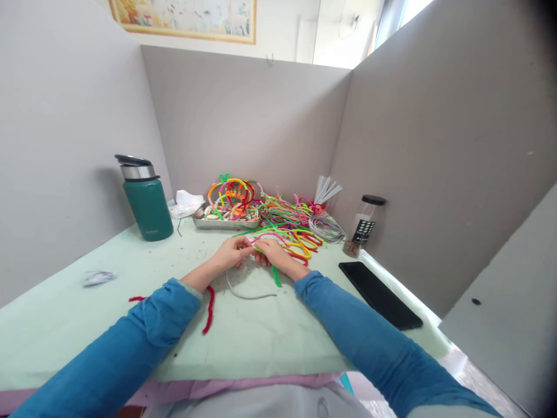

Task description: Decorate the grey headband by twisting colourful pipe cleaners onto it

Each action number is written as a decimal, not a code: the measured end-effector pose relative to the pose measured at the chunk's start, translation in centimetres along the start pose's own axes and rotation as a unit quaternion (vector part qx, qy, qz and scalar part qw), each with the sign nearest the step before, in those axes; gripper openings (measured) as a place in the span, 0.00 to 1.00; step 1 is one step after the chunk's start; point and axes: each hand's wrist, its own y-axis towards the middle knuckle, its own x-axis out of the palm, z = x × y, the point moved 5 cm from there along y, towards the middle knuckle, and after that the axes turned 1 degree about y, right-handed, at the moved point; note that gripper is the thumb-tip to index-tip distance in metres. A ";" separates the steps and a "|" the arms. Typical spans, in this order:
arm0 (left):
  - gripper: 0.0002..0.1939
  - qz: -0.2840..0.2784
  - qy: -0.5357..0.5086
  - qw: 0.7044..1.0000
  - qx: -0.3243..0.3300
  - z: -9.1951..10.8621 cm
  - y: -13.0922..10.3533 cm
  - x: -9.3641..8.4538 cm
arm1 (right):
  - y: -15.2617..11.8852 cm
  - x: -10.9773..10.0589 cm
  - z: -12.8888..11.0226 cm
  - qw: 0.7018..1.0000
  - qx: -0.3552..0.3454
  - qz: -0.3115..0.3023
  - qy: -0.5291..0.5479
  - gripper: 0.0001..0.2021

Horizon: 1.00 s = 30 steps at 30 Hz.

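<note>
My left hand (pixel 235 253) and my right hand (pixel 272 255) meet near the middle of the table, fingers pinched together on thin green and pink fuzzy stems. A green fuzzy end (pixel 277 277) hangs below my right hand. Under the hands a grey wire (pixel 250 298) curves across the cloth. One red fuzzy piece (pixel 209 310) lies beside my left wrist, and another red bit (pixel 137 299) shows by the left sleeve. Looped yellow and red stems (pixel 304 247) lie just beyond my right hand. Exactly how the fingertips grip is too small to tell.
A metal tray (pixel 226 224) of small pieces and a pile of coloured stems (pixel 287 212) stand at the back. A green bottle (pixel 149 209) is left; a wire coil (pixel 326 229), clear jar (pixel 364 226) and black phone (pixel 379 295) are right. Grey partitions enclose the table (pixel 243 354).
</note>
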 end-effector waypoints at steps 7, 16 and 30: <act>0.15 -0.002 -0.008 1.000 0.002 -0.2 0.0 0.1 | -0.1 0.0 -0.3 1.000 0.002 0.001 -0.002 0.12; 0.15 -0.004 -0.007 1.000 0.003 -0.8 0.3 0.0 | -0.4 0.1 -0.8 1.000 0.013 -0.005 0.009 0.12; 0.14 -0.007 0.014 1.000 0.004 -0.6 0.3 0.1 | -0.2 0.2 -0.6 1.000 0.019 -0.004 0.007 0.11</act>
